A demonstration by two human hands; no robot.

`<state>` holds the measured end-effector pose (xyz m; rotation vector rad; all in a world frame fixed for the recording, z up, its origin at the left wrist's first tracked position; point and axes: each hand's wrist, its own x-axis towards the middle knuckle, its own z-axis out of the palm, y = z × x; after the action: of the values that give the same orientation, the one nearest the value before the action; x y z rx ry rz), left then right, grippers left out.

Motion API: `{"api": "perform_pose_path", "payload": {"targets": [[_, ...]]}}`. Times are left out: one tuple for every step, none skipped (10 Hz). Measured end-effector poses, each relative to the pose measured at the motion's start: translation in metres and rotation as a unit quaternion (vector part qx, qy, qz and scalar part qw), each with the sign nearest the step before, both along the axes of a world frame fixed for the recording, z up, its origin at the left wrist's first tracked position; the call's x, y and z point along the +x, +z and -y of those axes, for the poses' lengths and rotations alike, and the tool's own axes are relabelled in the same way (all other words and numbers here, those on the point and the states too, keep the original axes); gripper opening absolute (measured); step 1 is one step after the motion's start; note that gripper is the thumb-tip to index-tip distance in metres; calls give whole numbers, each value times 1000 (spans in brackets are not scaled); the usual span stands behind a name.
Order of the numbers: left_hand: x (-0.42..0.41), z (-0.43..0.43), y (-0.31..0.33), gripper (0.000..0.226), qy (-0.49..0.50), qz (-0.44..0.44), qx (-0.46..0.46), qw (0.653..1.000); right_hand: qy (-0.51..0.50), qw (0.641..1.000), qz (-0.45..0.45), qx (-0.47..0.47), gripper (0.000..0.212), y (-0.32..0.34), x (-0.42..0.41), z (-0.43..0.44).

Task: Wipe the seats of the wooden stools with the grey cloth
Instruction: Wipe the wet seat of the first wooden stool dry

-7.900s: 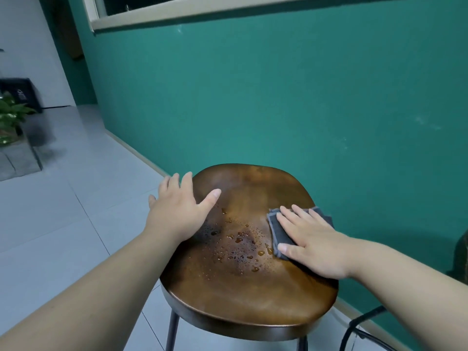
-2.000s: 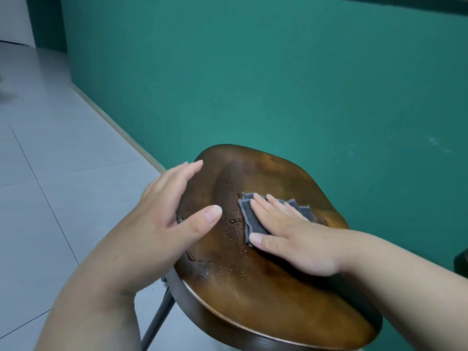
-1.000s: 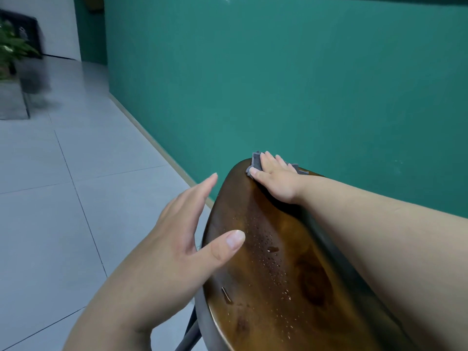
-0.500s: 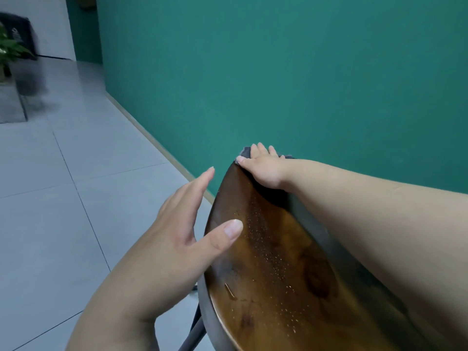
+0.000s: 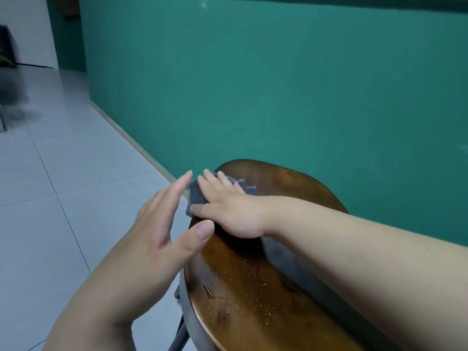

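Pressing down with straight fingers, the right hand (image 5: 228,211) keeps the cloth (image 5: 196,195) flat on the left edge of the stool (image 5: 283,181) seat in the head view, one corner hanging over the rim. The left hand (image 5: 152,236) is open beside that edge, fingers straight and just beside the cloth. Its thumb tip seems to touch the rim, though the angle leaves that unsure. Fine drops (image 5: 253,272) speckle the near seat. A green wall (image 5: 278,84) stands behind, with pale floor (image 5: 63,198) on the left.

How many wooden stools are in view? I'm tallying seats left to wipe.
1. The wooden stool stands at lower centre beside the green wall, the right hand pressing the grey cloth on its seat's far left edge. Other stools may be out of frame.
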<state>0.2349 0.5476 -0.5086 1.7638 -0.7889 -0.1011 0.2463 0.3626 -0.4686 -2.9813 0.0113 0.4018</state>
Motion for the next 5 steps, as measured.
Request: {"api": "perform_pose_path", "payload": {"targets": [[-2,-1,2,75,-6,1,-13,1000,35,999,5,7,72,3,-20,-11],[-4,-3,5,83,-3,36,-28,999,79,997,-1,-10,70,6,-35,-21],[-8,-7,9,87,-7,37,-52,998,94,995,-7,-11,66,11,-53,-32],[-11,-11,11,95,-10,37,-66,997,144,989,-9,-18,60,11,-66,-44],[-15,-14,15,96,-6,35,-74,997,168,985,20,-13,59,13,-84,-51]]}}
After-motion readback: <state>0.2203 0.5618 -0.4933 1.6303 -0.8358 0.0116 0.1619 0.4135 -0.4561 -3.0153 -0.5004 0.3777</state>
